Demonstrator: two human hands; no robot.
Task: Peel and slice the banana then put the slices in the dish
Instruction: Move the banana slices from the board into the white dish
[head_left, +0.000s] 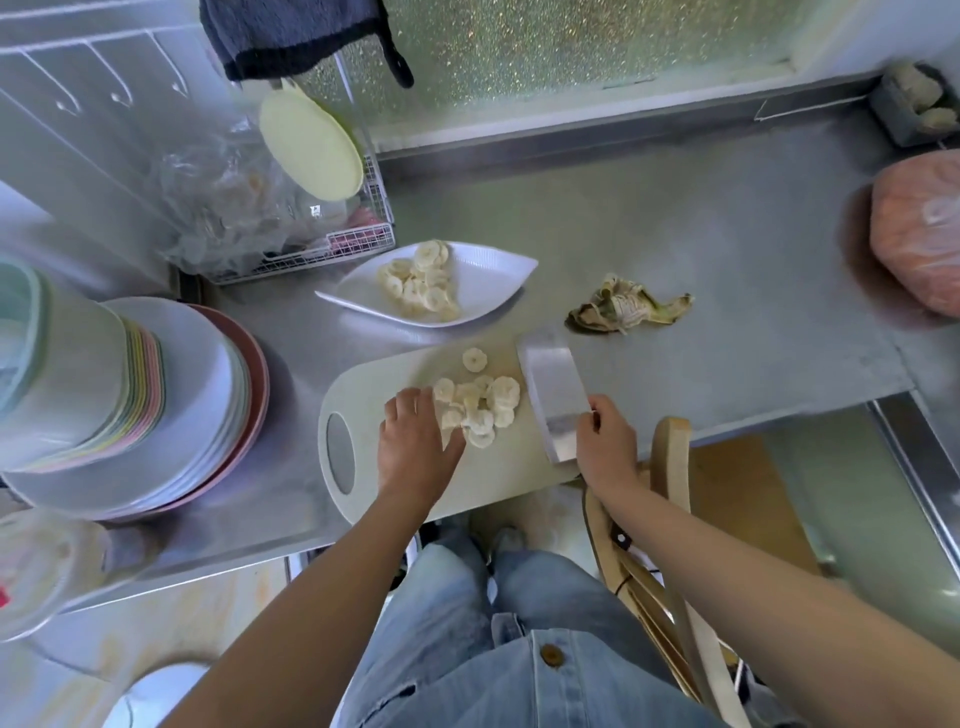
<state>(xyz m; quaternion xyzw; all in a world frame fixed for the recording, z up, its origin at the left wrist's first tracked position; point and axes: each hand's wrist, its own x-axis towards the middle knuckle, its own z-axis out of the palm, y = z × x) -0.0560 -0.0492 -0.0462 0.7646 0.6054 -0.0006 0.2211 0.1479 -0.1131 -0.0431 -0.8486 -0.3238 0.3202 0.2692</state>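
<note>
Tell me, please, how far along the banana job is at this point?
Peeling looks done: the empty peel lies on the counter. Slicing looks finished too, since no uncut banana shows. About half the slices already sit in the white dish. In hand: the left hand rests against the slices on the cutting board, while the right hand holds the cleaver beside them. Left: moving that pile into the dish.

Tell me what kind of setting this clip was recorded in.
Most likely a home kitchen. The work surface is a stainless steel counter, a stack of plates sits beside a wire dish rack, and banana slices lie on a cutting board next to a cleaver.
</note>
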